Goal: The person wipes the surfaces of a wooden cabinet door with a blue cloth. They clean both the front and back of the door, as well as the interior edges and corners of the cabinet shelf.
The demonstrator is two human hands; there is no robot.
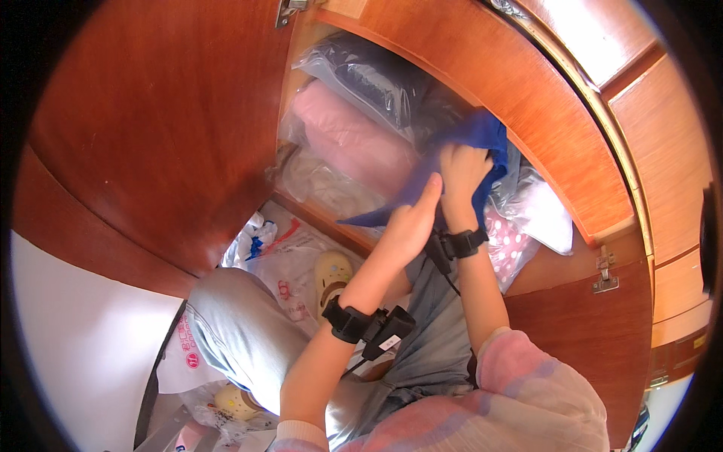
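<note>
Before me a dark blue cloth (477, 133) spreads across the cupboard opening, partly blurred. My right hand (464, 166) lies on it with curled fingers, gripping its folds. My left hand (415, 220) is against the cloth's nearer side, thumb raised; its fingers are hidden, so its hold is unclear. Behind the cloth, inside the cupboard, a pink bundle in clear plastic (350, 135) lies below a dark bundle in a clear bag (367, 73). Whitish fabric in plastic (325, 178) rests under the pink one. A pink polka-dotted bag (505, 243) shows beside my right wrist.
An open wooden door (158, 130) stands at left, another (570, 327) at lower right with a metal hinge (605, 277). A white bag (545, 209) pokes out of the cupboard. Printed plastic bags (288, 277) cover the floor around a cream clog (333, 271) and my bent knee.
</note>
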